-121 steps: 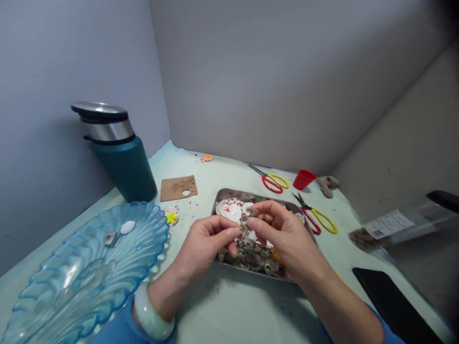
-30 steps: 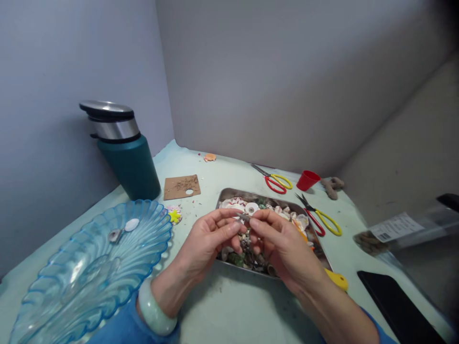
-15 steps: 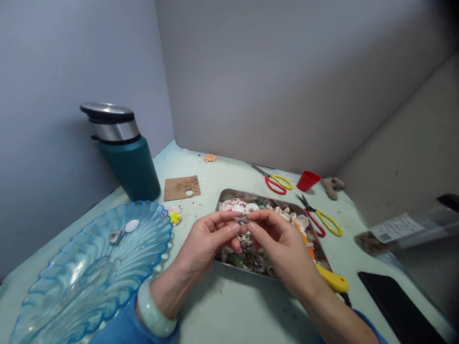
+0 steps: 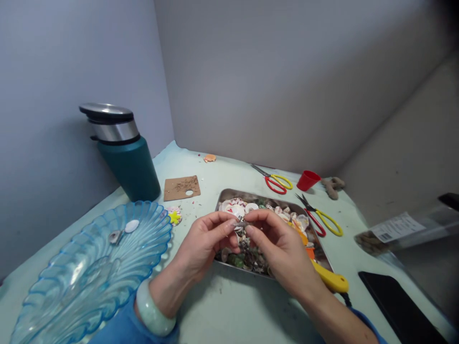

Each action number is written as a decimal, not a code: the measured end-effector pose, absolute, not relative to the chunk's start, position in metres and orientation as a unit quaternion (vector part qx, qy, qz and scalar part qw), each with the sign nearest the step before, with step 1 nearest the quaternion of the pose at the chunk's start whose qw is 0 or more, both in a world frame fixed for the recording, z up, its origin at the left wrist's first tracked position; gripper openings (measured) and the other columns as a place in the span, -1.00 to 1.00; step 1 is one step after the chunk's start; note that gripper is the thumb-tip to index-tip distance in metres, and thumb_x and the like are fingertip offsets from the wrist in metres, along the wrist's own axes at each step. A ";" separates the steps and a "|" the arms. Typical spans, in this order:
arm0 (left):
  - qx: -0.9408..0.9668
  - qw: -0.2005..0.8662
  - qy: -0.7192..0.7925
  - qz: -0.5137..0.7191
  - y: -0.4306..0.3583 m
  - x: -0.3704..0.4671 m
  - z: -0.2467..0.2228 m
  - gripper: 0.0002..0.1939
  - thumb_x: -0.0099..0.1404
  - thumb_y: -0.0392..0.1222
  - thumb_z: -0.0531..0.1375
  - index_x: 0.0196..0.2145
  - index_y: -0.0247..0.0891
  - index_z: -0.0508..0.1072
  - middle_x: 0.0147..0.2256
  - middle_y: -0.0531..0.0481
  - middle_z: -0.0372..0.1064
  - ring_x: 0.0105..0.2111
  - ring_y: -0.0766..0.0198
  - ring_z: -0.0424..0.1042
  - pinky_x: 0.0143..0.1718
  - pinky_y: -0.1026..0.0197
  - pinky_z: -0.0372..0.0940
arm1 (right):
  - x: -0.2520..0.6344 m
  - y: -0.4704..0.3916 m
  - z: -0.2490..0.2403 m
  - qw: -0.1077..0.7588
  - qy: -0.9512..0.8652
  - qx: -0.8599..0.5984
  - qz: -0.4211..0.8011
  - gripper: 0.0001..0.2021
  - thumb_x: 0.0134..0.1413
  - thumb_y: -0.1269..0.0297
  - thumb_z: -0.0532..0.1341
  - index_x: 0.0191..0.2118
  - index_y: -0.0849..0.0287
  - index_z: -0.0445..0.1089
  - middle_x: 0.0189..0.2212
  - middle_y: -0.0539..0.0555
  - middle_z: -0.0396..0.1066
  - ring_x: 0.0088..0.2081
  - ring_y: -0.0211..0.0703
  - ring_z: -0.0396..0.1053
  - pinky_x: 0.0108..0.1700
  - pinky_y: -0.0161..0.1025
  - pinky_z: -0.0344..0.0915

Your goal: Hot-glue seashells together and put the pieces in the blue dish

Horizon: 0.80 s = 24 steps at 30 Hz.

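Note:
Between my two hands, above a metal tray (image 4: pixel 324 255) of shells and small stones, is a small grey piece (image 4: pixel 242 224). My left hand (image 4: pixel 206 239) pinches its left end between thumb and fingertips. The right end is pinched the same way by my right hand (image 4: pixel 281 241). Its exact shape is too small to make out. White shells (image 4: pixel 233 209) and green pieces (image 4: pixel 236 260) lie in the tray, partly hidden by my hands. A yellow tool (image 4: pixel 333 279) rests over the tray's right edge.
Blue glass dish (image 4: pixel 103 267) at left; teal bottle (image 4: pixel 131 167) behind it. Brown card (image 4: pixel 182 188) left of the tray. Two scissors (image 4: pixel 274 181) (image 4: pixel 321 217), red cup (image 4: pixel 307 180), plastic bag (image 4: pixel 398 231) and black phone (image 4: pixel 398 306) towards the right.
The grey piece has turned slightly between my fingertips, and my right fingers have shifted a little to the left. The tray and the other objects stay put.

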<state>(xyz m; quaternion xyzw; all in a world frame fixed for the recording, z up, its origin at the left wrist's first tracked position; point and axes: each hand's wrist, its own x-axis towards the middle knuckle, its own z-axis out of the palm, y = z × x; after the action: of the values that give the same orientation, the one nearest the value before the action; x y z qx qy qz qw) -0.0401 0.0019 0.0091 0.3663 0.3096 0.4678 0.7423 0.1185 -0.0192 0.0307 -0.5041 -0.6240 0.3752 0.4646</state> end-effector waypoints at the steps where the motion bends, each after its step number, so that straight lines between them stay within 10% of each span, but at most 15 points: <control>1: 0.364 0.742 0.314 0.467 0.002 -0.041 0.009 -0.81 0.14 -0.15 0.34 -0.36 -0.31 0.47 -0.63 0.08 0.38 -0.62 0.40 0.36 -0.50 0.34 0.28 | 0.118 -0.019 0.030 0.466 -0.627 -0.501 0.374 -0.93 0.16 0.28 0.18 -0.24 0.12 0.37 -0.36 -0.01 0.36 -0.34 -0.21 0.31 -0.31 -0.29 0.24; 24: 0.386 0.736 0.319 0.456 0.003 -0.041 0.004 -0.80 0.14 -0.16 0.32 -0.35 -0.30 0.43 -0.72 0.15 0.27 -0.72 0.42 0.25 -0.62 0.35 0.16 | 0.117 -0.020 0.025 0.445 -0.593 -0.512 0.434 -0.83 0.21 0.16 0.12 -0.23 0.14 0.35 -0.61 -0.12 0.15 -0.56 -0.30 0.10 -0.53 -0.36 0.09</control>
<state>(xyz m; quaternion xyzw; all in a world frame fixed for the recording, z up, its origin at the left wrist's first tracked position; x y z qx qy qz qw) -0.0411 0.0033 0.0036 0.3858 0.3192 0.4560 0.7358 0.1170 -0.0201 0.0255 -0.5118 -0.5929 0.4338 0.4454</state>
